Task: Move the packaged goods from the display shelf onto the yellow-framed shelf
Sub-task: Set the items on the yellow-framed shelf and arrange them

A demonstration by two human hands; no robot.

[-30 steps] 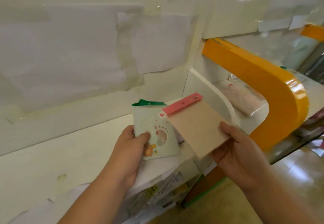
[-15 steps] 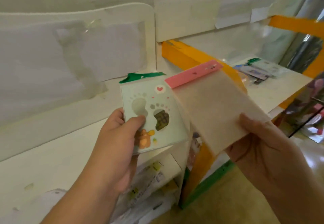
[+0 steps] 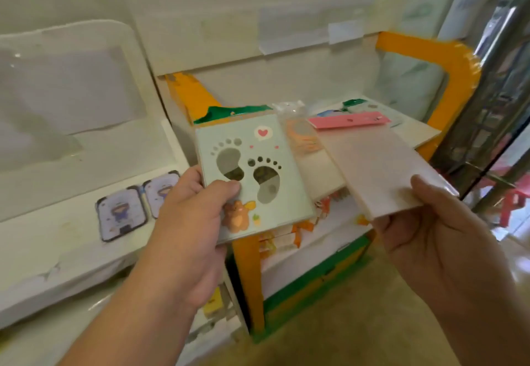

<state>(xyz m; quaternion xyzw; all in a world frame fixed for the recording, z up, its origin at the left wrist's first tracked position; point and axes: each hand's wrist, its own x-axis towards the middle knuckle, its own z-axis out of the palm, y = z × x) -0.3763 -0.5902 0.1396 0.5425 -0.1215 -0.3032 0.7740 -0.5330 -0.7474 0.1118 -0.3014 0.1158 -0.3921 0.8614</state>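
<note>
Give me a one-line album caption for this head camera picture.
Left hand holds a footprint packet and right hand a pink-topped packet before the yellow-framed shelf.

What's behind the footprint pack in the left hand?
Behind the footprint pack, a green header strip pokes above its top edge, likely another pack; its body is covered. The left hand pinches the lower left corner; fingers behind are hidden.

2 hands, 2 held pkgs — footprint pack [image 3: 252,176], pink-top pack [image 3: 375,165]; 2 cartoon cards [image 3: 122,213] on white shelf.
</note>
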